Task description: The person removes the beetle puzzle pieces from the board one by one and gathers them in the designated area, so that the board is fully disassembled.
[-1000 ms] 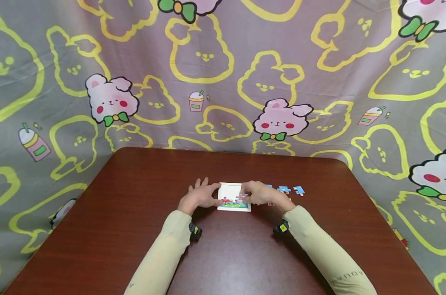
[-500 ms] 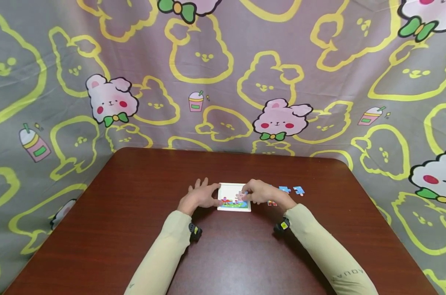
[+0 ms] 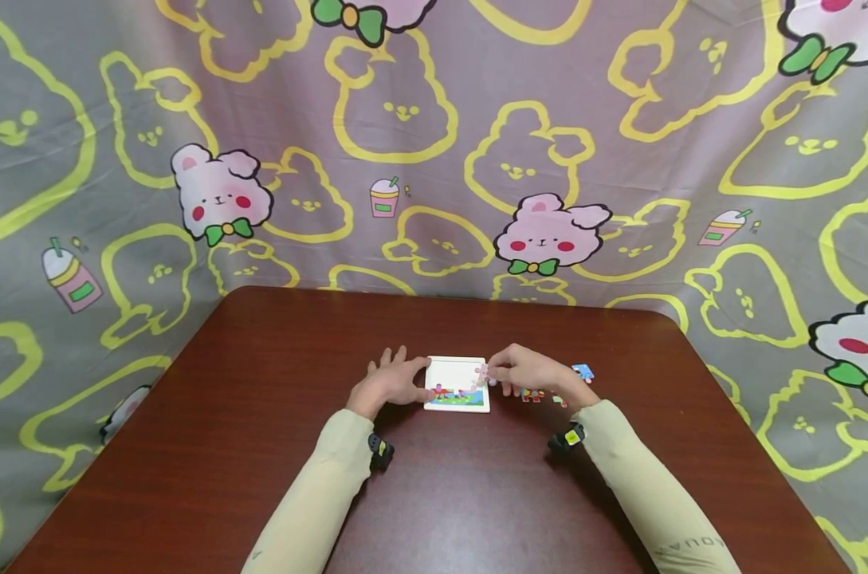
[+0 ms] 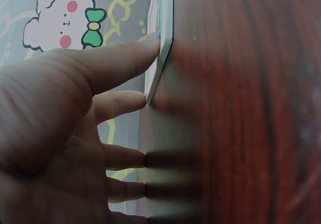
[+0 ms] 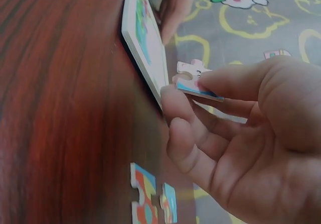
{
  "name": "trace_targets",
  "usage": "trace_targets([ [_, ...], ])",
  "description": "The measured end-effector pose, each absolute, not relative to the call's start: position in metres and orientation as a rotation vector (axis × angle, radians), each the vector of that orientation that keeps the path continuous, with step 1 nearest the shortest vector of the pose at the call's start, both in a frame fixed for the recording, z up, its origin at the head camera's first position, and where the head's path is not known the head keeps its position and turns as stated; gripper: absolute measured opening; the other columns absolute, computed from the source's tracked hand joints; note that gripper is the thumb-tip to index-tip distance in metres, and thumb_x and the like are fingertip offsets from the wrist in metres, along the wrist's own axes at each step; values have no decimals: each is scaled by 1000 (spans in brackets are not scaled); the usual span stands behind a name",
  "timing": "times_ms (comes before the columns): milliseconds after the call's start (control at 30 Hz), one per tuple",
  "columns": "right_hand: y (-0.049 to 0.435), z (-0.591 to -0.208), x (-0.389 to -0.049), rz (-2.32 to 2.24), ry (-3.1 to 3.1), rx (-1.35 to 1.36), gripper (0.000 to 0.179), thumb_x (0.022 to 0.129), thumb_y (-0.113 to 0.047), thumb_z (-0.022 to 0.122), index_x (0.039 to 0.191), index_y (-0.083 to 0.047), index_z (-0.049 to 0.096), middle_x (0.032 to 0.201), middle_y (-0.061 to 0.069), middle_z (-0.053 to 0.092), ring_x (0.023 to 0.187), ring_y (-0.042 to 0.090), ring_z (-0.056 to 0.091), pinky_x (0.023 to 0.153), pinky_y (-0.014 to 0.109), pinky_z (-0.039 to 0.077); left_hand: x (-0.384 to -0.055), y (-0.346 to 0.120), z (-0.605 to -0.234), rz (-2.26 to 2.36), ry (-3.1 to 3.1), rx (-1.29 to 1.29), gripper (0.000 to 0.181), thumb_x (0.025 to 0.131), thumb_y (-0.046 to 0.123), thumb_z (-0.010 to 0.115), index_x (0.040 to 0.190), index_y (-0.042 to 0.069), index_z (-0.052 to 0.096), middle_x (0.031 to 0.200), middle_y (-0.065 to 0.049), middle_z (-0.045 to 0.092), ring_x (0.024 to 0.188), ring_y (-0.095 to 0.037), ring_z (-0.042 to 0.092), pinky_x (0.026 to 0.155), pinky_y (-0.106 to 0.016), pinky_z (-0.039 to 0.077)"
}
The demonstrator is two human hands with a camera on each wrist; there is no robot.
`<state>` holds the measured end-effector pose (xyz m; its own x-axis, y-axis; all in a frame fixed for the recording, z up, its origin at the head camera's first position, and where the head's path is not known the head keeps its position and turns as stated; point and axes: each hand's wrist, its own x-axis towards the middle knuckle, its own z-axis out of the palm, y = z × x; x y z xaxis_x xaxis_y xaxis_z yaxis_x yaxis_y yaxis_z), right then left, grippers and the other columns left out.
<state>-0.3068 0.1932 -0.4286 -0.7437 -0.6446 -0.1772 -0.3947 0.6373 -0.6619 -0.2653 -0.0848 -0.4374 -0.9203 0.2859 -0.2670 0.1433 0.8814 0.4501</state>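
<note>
A shallow white puzzle tray (image 3: 448,371) lies on the table, its lower part filled with a colourful picture and its upper part bare white. My left hand (image 3: 390,383) steadies the tray's left side: the thumb (image 4: 128,61) rests on the rim and the index fingertip touches a corner, while the other fingers spread straight out onto the table. Over the tray's right edge my right hand (image 3: 534,371) pinches a pink and blue puzzle piece (image 5: 193,85) between thumb and index finger. The piece is tilted, with a pale pink face printed on it.
Right of the tray, under and beside the right hand, lie loose puzzle pieces: a red-orange one (image 3: 532,395), a small one (image 3: 560,402) and a blue one (image 3: 583,372). A patterned curtain (image 3: 434,199) hangs behind the brown table (image 3: 434,502).
My right hand has drawn the pink piece up and right from inside the tray to its right edge, turning it. The left hand stays put.
</note>
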Motion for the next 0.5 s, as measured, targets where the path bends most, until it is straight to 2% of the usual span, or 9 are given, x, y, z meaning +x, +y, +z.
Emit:
trace_targets([
  [300, 210, -425, -308, -908, 2453, -797, 21, 101, -15, 53, 102, -5, 71, 79, 13, 69, 61, 21, 64, 57, 37, 56, -266, -84, -437, 612, 2728, 318, 68, 92, 42, 65, 152, 26, 38, 164, -21, 10, 151, -46, 0, 118, -66, 5],
  [500, 222, -425, -308, -983, 2440, -760, 19, 101, -14, 53, 102, -4, 70, 82, 17, 68, 63, 29, 64, 57, 42, 56, -267, -83, -437, 615, 2730, 317, 67, 92, 41, 65, 152, 26, 38, 164, -20, 11, 151, -46, 0, 118, -66, 5],
])
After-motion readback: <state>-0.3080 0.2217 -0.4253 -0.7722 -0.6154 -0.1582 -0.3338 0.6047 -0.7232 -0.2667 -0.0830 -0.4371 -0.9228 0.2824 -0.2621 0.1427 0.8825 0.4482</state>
